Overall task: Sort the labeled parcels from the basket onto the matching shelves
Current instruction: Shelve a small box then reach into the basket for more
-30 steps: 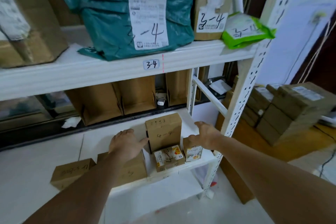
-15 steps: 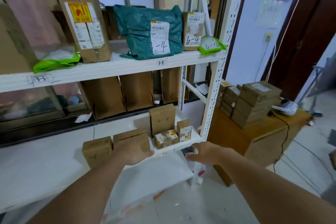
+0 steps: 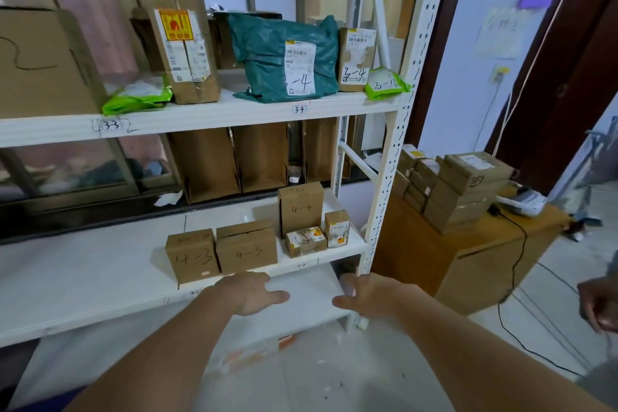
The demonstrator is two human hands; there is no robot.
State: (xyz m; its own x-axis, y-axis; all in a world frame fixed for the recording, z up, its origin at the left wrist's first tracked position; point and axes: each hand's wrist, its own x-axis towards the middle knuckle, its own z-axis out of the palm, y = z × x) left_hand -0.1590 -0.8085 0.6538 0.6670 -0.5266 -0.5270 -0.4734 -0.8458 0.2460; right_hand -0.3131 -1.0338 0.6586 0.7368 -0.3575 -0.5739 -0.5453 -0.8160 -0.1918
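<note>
Both hands are empty with loose fingers: left hand [image 3: 249, 293] and right hand [image 3: 366, 294] hover below the lower shelf [image 3: 100, 278] front edge. On that shelf, two 4-3 boxes [image 3: 222, 252] stand side by side; the 4-4 boxes [image 3: 301, 209] cluster at its right end.

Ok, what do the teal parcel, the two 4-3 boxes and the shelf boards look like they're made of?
Teal parcel: looks like thin plastic mailer film, crinkled and faintly glossy. 4-3 boxes: brown cardboard, matte, with marker writing and folded flap seams. Shelf boards: smooth white, slightly reflective; painted metal or laminate, can't tell which.
</note>
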